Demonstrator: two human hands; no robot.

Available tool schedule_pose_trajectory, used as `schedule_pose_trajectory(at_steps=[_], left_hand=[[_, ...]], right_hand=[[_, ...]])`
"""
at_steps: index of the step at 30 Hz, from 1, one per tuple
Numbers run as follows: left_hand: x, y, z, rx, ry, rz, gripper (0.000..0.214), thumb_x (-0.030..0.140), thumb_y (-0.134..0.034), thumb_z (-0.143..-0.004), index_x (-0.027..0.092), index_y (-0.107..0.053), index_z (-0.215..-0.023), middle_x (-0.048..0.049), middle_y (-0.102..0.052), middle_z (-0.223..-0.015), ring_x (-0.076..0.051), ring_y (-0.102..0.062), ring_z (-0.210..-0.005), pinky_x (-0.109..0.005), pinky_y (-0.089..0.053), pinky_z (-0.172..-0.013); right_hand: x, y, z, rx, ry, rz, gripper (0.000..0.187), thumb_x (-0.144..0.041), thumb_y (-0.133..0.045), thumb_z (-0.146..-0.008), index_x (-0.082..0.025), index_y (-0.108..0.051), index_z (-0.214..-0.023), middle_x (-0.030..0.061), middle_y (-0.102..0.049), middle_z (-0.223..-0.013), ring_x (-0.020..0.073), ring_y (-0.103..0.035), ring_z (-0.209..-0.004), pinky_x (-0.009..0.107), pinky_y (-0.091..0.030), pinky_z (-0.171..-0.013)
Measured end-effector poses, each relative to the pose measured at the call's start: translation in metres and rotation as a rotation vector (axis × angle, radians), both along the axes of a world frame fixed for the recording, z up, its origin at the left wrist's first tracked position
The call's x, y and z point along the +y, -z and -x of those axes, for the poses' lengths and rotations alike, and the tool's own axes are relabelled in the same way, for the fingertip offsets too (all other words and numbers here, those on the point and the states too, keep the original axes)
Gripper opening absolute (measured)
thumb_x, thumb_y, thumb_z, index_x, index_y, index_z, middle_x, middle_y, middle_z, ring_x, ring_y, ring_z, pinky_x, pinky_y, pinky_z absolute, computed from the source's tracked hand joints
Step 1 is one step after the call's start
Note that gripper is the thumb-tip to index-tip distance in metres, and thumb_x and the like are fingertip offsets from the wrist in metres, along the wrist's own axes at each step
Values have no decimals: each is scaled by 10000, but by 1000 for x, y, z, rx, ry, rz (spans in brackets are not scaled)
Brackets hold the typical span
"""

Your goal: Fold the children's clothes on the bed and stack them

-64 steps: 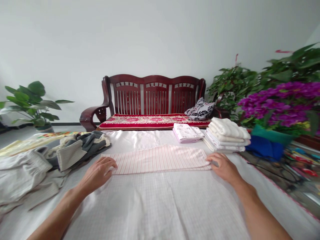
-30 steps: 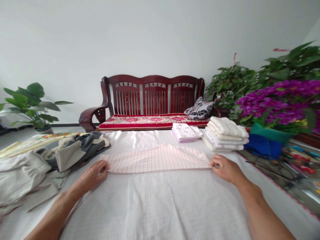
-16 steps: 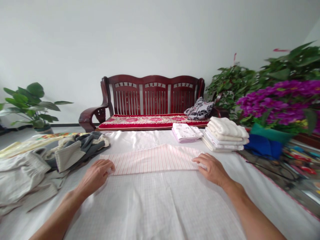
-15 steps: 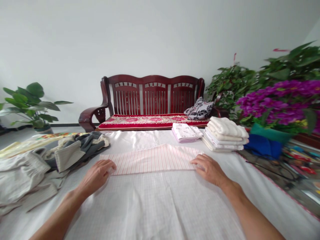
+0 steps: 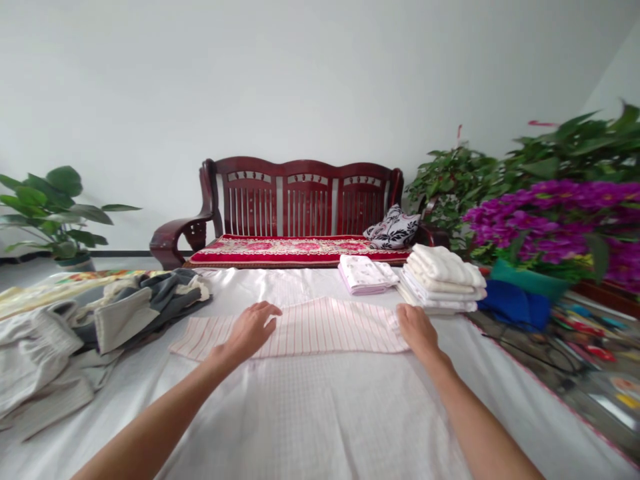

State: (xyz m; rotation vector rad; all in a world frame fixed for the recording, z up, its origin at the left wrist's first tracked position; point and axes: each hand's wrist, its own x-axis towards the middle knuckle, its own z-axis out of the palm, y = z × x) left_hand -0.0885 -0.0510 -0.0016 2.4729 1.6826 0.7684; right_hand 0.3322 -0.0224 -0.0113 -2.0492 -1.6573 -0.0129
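Observation:
A pair of pink-and-white striped trousers (image 5: pixel 325 330), folded lengthwise, lies flat across the white sheet in front of me. My left hand (image 5: pixel 254 328) is over the left half of the trousers, with thumb and fingers apart; whether it touches the fabric is hard to tell. At the other end, my right hand (image 5: pixel 416 328) has its fingers closed on the bunched edge of the cloth. Just beyond that hand are a folded white printed cloth (image 5: pixel 366 273) and a stack of folded white clothes (image 5: pixel 443 277).
Rumpled grey and white clothes (image 5: pixel 45 347) lie at the left of the sheet (image 5: pixel 310 413). Behind it stands a red wooden bench (image 5: pixel 307 200) with a patterned cushion (image 5: pixel 393 228). Purple flowers (image 5: pixel 545 217) and a blue cloth (image 5: pixel 517 303) are at the right, near scattered small items.
My left hand has left the trousers' left end and moved right, over the fabric. My right hand has closed on the right end, which is now bunched up.

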Motion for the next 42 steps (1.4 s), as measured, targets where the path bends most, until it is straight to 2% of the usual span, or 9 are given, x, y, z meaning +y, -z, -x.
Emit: schedule_pose_trajectory(at_steps=[3, 7, 13, 19, 22, 25, 31, 36, 42], left_hand=[[30, -5, -47, -3, -53, 79, 243, 211, -488, -922, 181, -702, -1033, -120, -715, -1061, -269, -643, -1017, -391, -449, -912], [66, 0, -97, -21, -104, 111, 296, 225, -555, -907, 182, -654, -1183, -138, -710, -1132, -268, -639, -1055, -376, -438, -889], [86, 14, -136, -22, -125, 116, 352, 295, -570, -915, 196, -642, -1245, -152, -719, -1066, -291, -632, -1055, -419, -406, -915], [76, 27, -144, 5, -73, 52, 381, 195, -545, -902, 241, -650, -1265, -121, -660, -1146, -280, -592, -1097, -434, -413, -969], [71, 32, -144, 27, 9, -121, 390, 153, -521, -916, 258, -641, -1272, -107, -617, -1249, -273, -540, -1185, -460, -395, -1039], [69, 35, -145, 21, 182, -269, 396, 100, -511, -911, 249, -647, -1252, -102, -584, -1335, -262, -498, -1259, -455, -409, -1067], [61, 34, -150, 147, 591, -118, 359, 305, -414, -1018, 217, -614, -1303, -79, -641, -1318, -196, -580, -1219, -347, -429, -1090], [54, 39, -152, 314, 568, -70, 524, 458, -378, -1018, 229, -448, -1484, -147, -426, -1553, -305, -384, -1439, -484, -303, -1174], [43, 40, -147, 317, 542, -22, 575, 508, -330, -1023, 235, -380, -1526, -153, -335, -1607, -302, -316, -1481, -495, -253, -1190]], right_hand=[[12, -5, 1, -5, 29, 170, 468, -474, -347, -972, -214, -726, -883, 139, -736, -923, 261, -688, -907, 359, -486, -755], [16, -6, 5, -48, 36, 295, 521, -568, -324, -959, -224, -714, -991, 134, -717, -1047, 275, -689, -951, 368, -479, -751], [8, 6, 8, -152, 16, 179, 384, -528, -425, -941, -240, -670, -1012, 112, -652, -1085, 248, -667, -967, 322, -450, -705], [7, 8, 6, -191, -3, 146, 250, -399, -441, -970, -222, -608, -1027, 79, -632, -1082, 221, -660, -956, 299, -419, -680], [8, 7, 5, -190, 51, 149, 231, -378, -447, -984, -220, -595, -1061, 74, -631, -1099, 203, -659, -942, 288, -407, -678], [9, 8, 4, -185, 53, 164, 267, -434, -453, -985, -226, -607, -1050, 70, -632, -1095, 204, -658, -923, 289, -397, -658], [5, 3, 11, -369, 57, 57, 266, -402, -527, -949, -205, -649, -1079, 113, -639, -1091, 271, -610, -996, 363, -431, -780], [2, 8, 35, -473, -125, -115, 387, -341, -462, -972, -183, -592, -1301, 151, -538, -1416, 313, -451, -1292, 447, -341, -1052], [4, 27, 47, -458, -347, 95, 580, -450, -364, -1004, -143, -449, -1489, 129, -442, -1548, 294, -303, -1468, 481, -163, -1208]])
